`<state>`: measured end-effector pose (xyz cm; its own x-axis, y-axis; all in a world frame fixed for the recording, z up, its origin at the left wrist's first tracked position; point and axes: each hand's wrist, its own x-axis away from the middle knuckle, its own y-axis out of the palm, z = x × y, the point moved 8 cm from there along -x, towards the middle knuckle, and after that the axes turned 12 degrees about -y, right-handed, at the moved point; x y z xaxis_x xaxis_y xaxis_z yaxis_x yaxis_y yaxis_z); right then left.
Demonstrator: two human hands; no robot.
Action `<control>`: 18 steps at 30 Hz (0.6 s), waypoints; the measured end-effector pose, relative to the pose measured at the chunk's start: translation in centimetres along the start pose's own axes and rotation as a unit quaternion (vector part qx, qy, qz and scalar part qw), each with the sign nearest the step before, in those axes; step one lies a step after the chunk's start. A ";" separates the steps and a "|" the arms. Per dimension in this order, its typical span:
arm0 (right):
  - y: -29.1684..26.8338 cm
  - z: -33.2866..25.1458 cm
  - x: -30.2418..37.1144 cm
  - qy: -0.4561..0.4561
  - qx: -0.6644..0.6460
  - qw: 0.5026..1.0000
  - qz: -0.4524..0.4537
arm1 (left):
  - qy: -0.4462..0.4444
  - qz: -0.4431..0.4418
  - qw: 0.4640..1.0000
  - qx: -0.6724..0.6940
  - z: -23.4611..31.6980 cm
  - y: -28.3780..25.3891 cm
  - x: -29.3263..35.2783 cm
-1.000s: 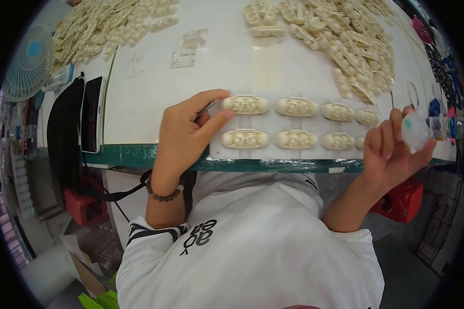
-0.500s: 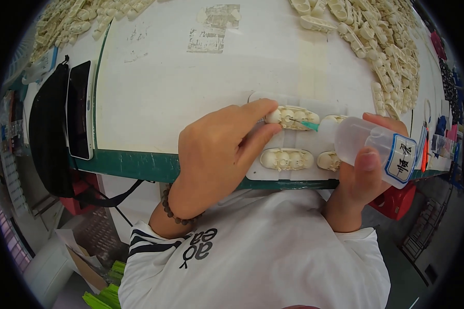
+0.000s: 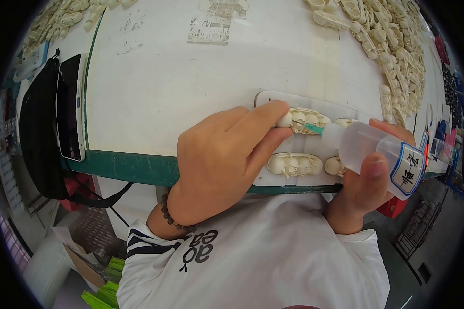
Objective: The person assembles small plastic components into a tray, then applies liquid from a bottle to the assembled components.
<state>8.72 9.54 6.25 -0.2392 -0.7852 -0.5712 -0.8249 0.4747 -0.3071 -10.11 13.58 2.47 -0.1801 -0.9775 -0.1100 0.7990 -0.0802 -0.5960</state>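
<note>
My left hand (image 3: 216, 141) is closed in a pinch, thumb and forefinger gripping the rounded left end of a cream plastic shell part (image 3: 314, 117). In my right hand (image 3: 368, 180) is a translucent squeeze bottle (image 3: 363, 147), tilted on its side. Its green needle tip (image 3: 313, 129) points left into the pinched part's hollow; whether it touches is unclear. The part lies on a white tray (image 3: 265, 96) at the table's near edge. Below it sits a similar shell part (image 3: 295, 165). Two more, one shell part (image 3: 334, 166) among them, are partly hidden by the bottle.
Loose cream parts (image 3: 392, 56) form a large pile at the far right, with another heap of parts (image 3: 56, 20) at the far left. A phone (image 3: 69, 108) and a black pouch (image 3: 41, 129) lie on the left. The green table edge (image 3: 129, 166) runs before me.
The view has shifted slightly, so the tray and both hands appear a little further right. Both hands keep their grips, and the needle tip stays at the same part.
</note>
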 end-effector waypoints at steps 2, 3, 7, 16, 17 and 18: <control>-0.1 0.3 0.1 0.013 -0.010 1.000 0.004 | -0.002 -0.002 1.000 -0.001 0.0 0.0 0.0; 0.0 0.3 0.1 0.002 0.004 1.000 -0.003 | -0.003 0.001 1.000 0.000 -0.1 0.0 0.1; -2.1 -0.3 0.2 0.045 0.004 0.999 -0.013 | 0.001 0.008 1.000 -0.013 -0.1 0.1 0.0; -4.4 -0.5 1.1 -0.039 0.065 0.997 0.030 | 0.000 0.012 1.000 -0.012 0.0 0.0 0.0; -3.6 -0.8 1.0 -0.065 0.090 0.992 -0.052 | 0.001 0.011 1.000 -0.013 0.2 -0.1 0.0; -3.5 -0.8 1.1 -0.064 0.091 0.993 -0.051 | -0.007 -0.005 1.000 -0.008 0.2 0.0 0.0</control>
<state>10.97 6.68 7.26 -0.0828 -0.7808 -0.6193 -0.7326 0.4690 -0.4933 -10.00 13.58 2.59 -0.1793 -0.9794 -0.0925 0.7874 -0.0865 -0.6104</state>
